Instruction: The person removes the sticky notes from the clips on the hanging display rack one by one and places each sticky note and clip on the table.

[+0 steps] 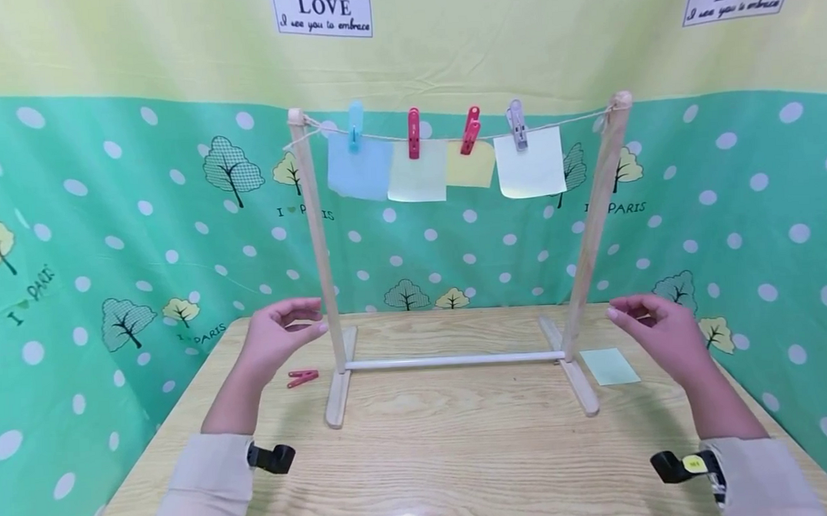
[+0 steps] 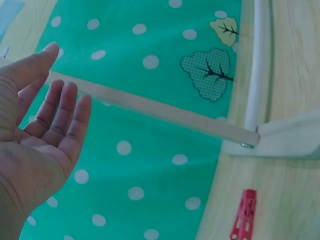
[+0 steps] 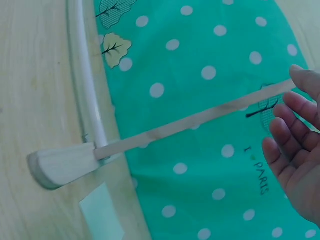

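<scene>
My left hand [image 1: 280, 334], loosely curled and holding nothing, is raised beside the left post [image 1: 319, 239] of a wooden rack. On the table below it lies a red clothespin [image 1: 303, 378]. Likewise bare of any object, my right hand [image 1: 658, 332] hovers right of the right post [image 1: 595, 227]. Under it a pale green paper [image 1: 609, 366] lies flat. A string between the posts carries a blue paper [image 1: 359, 168], a pale green sheet [image 1: 417, 177], a yellow paper [image 1: 470, 167] and a white paper [image 1: 530, 168], each clipped by a clothespin.
A white bar [image 1: 453, 360] joins the rack's two wooden feet [image 1: 338, 400] on the wood-grain table [image 1: 457, 456]. Behind stands a green dotted curtain [image 1: 176, 222] with printed trees. Both wrists wear small black cameras.
</scene>
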The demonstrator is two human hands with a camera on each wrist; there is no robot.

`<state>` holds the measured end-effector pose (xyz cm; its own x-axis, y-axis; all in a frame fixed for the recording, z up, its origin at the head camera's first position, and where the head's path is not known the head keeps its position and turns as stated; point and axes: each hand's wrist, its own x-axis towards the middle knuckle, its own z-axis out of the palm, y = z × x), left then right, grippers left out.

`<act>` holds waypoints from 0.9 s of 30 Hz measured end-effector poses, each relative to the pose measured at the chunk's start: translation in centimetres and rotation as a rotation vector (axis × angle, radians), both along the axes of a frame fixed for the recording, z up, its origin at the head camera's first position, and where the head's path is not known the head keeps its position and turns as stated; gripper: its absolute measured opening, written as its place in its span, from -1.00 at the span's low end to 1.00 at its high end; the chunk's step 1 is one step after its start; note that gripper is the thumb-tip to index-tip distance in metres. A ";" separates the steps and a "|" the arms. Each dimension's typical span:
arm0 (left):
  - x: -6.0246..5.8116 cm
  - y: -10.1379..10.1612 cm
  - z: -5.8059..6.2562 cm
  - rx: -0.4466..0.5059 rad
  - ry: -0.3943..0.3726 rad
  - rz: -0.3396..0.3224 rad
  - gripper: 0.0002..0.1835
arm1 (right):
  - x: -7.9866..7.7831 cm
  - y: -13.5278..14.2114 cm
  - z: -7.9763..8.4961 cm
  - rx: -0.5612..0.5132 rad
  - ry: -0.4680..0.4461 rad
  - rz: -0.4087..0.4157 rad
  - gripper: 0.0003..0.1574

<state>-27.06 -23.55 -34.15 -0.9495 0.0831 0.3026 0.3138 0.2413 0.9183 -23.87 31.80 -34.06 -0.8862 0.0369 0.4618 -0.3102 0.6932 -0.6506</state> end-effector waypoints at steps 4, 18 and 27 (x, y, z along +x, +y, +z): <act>0.0 0.9 1.1 0.003 0.035 -0.039 -0.47 | -0.2 -0.5 0.9 -0.012 0.033 0.037 -0.58; -0.1 4.6 4.7 0.000 0.083 -0.143 -0.54 | -0.3 -2.0 4.0 -0.018 0.056 0.071 -0.59; -0.2 7.8 8.0 -0.007 0.119 -0.233 -0.54 | -0.7 -3.4 5.6 -0.027 0.076 0.062 -0.59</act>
